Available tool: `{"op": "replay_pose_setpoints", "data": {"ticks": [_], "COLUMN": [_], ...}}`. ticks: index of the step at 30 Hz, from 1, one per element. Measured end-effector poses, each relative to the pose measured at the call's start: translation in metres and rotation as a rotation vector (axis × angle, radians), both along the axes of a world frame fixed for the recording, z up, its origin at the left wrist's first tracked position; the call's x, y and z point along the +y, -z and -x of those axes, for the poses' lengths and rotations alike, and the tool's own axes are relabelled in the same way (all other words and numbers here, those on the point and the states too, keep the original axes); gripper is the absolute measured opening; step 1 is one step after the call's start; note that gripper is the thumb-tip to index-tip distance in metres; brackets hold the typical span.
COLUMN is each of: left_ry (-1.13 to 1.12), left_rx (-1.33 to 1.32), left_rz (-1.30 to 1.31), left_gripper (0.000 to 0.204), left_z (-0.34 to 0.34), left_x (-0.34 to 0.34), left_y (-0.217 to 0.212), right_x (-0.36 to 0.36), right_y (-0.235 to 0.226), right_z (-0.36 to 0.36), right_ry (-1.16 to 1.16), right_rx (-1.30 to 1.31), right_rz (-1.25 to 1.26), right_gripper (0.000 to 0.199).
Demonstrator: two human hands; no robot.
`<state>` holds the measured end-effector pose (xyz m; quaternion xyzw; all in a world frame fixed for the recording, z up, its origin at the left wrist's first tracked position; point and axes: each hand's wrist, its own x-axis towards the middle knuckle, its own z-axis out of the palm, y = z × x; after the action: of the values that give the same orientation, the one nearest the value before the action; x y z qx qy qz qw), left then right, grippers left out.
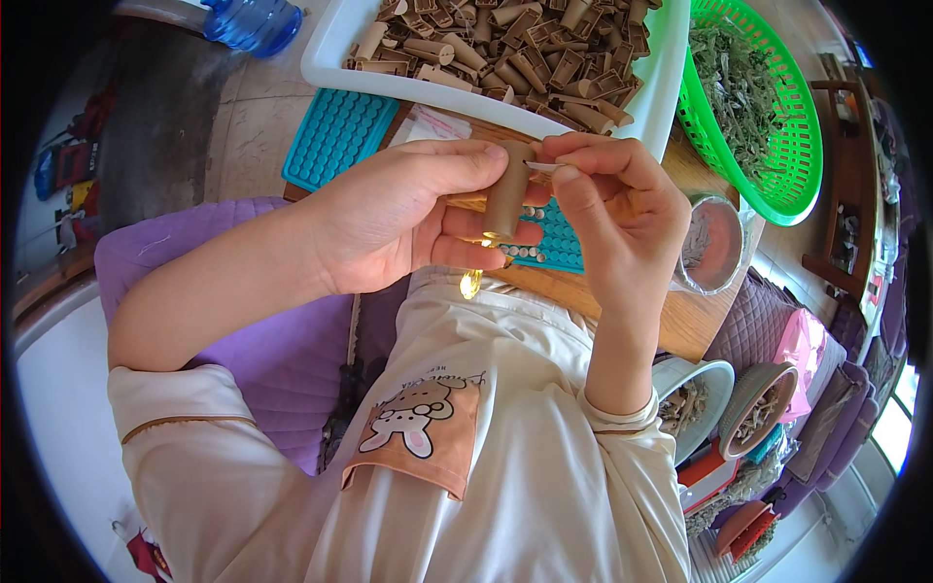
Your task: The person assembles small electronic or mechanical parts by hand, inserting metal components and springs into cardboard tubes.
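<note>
A brown cylinder (506,194) stands nearly upright in my left hand (398,209), with the thumb on its upper part and the fingers behind and below. My right hand (627,199) pinches a thin white strip (546,166) between thumb and forefinger, its tip close to the cylinder's upper side. Whether the tip touches the cylinder I cannot tell. Beneath the hands lies a teal knobbed mat (562,238) with several small silvery discs (525,253) on it. A shiny yellow, see-through piece (470,284) shows below my left fingers.
Beyond the hands, a white bin (476,100) holds many brown cylinder pieces. Another teal mat (335,136) lies left on the wooden table (695,316). At right stand a green basket (812,146) of dried herbs and a round tub (734,257). Lower right are bowls (724,389) of dried bits.
</note>
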<state>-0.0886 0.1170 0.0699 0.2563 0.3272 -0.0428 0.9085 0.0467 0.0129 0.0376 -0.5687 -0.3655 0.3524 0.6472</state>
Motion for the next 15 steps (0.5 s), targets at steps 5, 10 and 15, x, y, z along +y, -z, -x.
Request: {"op": "replay_pose_setpoints", "data": {"ticks": [5, 10, 15], "left_ry": [-0.002, 0.003, 0.044], "left_rx": [0.047, 0.048, 0.048], "left_rz": [-0.03, -0.035, -0.069], "left_gripper": [0.031, 0.031, 0.032], "left_z": [-0.0006, -0.0023, -0.0013], "left_x": [-0.0005, -0.0012, -0.0015], "left_y": [0.0017, -0.0021, -0.0019], "right_x": [0.0007, 0.001, 0.0018], "right_y": [-0.0014, -0.0077, -0.0035], "right_z": [0.0009, -0.0005, -0.0028], "right_ry": [-0.01, 0.009, -0.03], "right_rx": [0.035, 0.005, -0.092], "right_rz": [0.045, 0.028, 0.016], "right_gripper": [0.004, 0.004, 0.004]}}
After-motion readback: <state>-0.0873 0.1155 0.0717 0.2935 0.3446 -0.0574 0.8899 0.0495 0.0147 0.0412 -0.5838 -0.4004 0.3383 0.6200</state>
